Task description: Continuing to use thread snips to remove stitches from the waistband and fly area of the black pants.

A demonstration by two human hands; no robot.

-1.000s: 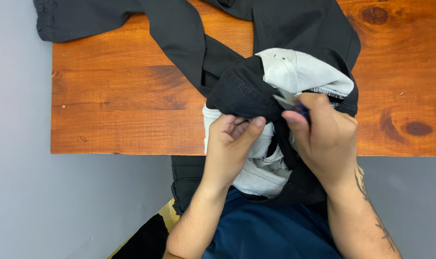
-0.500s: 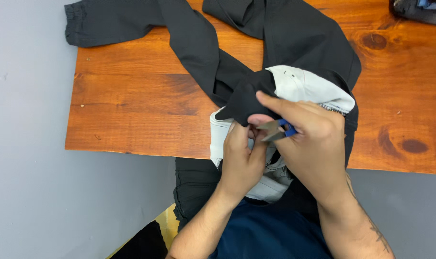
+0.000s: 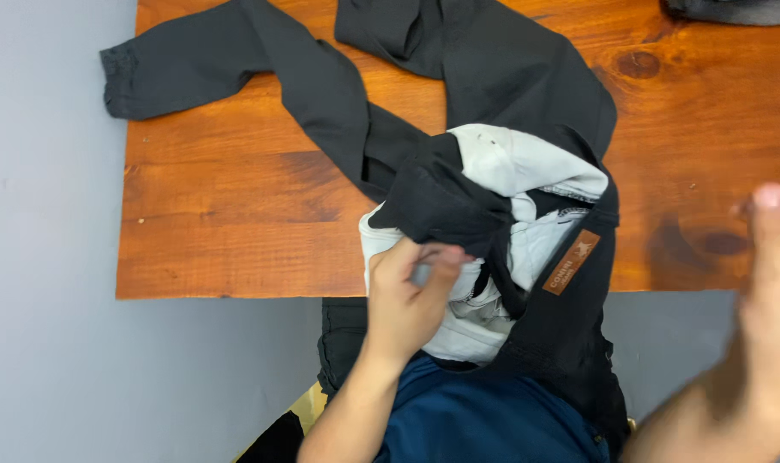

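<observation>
Left hand [image 3: 411, 300] closed, pinching white pocket lining [image 3: 527, 163] of black trousers [image 3: 493, 77] at the waistband, apparently to keep the turned-out fabric from slipping off the worktop [image 3: 236, 231] edge. Right hand [image 3: 771, 283] off to the side, blurred, above the worktop edge, well apart from the cloth; open or closed, holding anything or not, cannot tell. Brown patch [image 3: 572, 261] just right of the left hand, on the waistband. Trousers draped over the near edge, waistband toward the lap, one leg spread to the far left, cuff [image 3: 120, 81] overhanging the worktop. Another dark item [image 3: 733, 10] at the far right corner.
</observation>
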